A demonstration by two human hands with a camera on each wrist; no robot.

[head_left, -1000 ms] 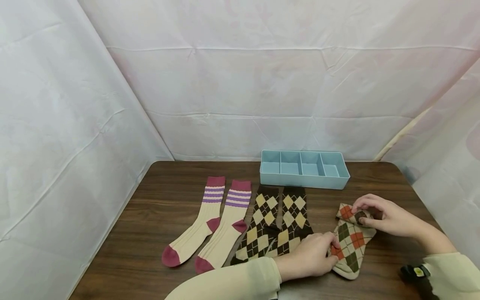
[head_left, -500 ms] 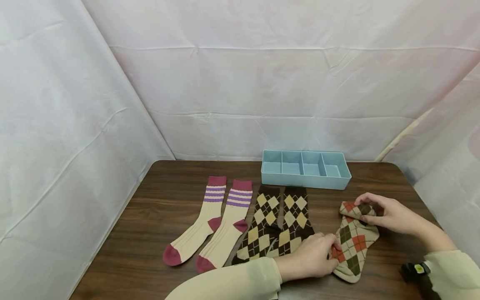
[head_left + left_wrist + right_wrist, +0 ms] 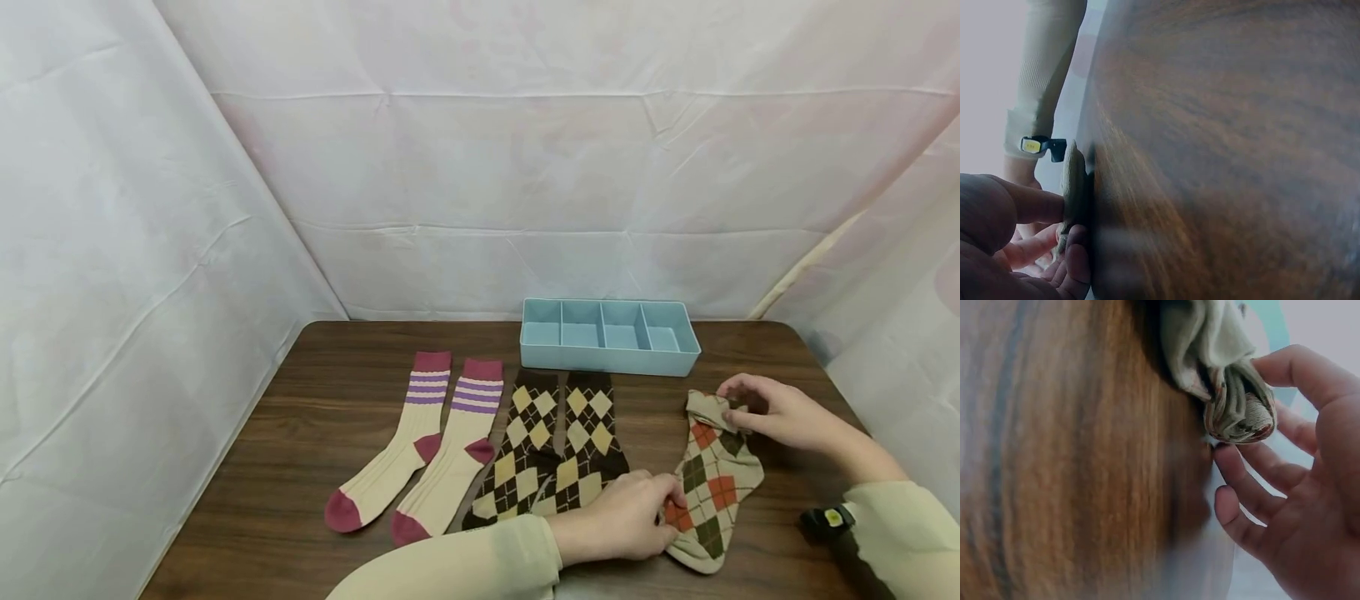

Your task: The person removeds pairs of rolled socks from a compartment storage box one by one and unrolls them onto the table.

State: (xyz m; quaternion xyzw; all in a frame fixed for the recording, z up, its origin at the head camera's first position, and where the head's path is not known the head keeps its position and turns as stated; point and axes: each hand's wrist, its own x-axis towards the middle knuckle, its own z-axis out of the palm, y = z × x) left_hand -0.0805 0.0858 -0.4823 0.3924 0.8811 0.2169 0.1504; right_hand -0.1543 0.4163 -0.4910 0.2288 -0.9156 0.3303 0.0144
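A beige argyle sock with orange and green diamonds lies at the right of the table, its top end folded over. My left hand pinches its left edge near the toe. At the folded end, my right hand holds the fabric between thumb and fingers. The right wrist view shows the sock's layered, rolled end against the fingertips. In the left wrist view, my left thumb and fingers grip the thin edge of the sock. Whether one or two socks lie in this bundle is hidden.
Two brown argyle socks lie left of the beige one, partly under my left forearm. Farther left are two cream socks with maroon toes and purple stripes. A blue tray with several compartments stands at the back. White sheeting surrounds the table.
My right hand has moved slightly away from me and right with the folded end, and the sock now stretches longer. The fold has become smaller. My left hand has kept its place.
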